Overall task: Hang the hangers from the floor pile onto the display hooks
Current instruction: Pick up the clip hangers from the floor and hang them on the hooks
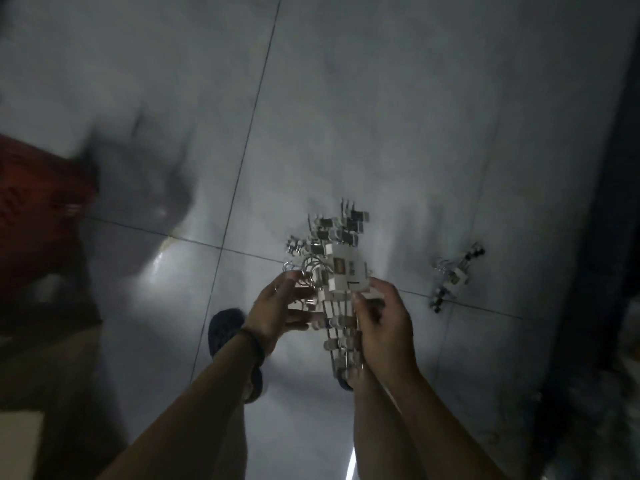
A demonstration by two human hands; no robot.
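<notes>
Head view looks straight down; light is dim and the left side is blurred. Both hands are up off the floor (381, 98) and clamped on one hanger bundle (341, 271): white plastic clip hangers with wire hooks (309, 267), packed side by side.

Left hand (277, 308) is on the bundle's left side, fingers curled in among the wire hooks, thumb under the plastic. Right hand (384, 329) grips the bundle's right edge, thumb on top near the pale block in the middle, fingers wrapped below. The hands are near each other with the bundle between them, not touching each other as far as I can see.

The bundle runs away from the body. Its near end hangs down past the right wrist; its far end fans out in dark-and-white clips beyond the fingertips. Cannot tell whether that far end touches the floor or hangs above it.

Loose hangers (453, 275), a small tangle, lie on the tiles right of the bundle, well apart from it, across a grout line.

Left wrist carries a dark wristband (254, 344), and a ring (276, 289) shows on a left finger. Dark shoe (225, 329) is on the floor, partly under the left forearm. Red object (38, 209) at the left edge is too blurred to identify. Dark vertical panel (620, 202) runs along the right edge
</notes>
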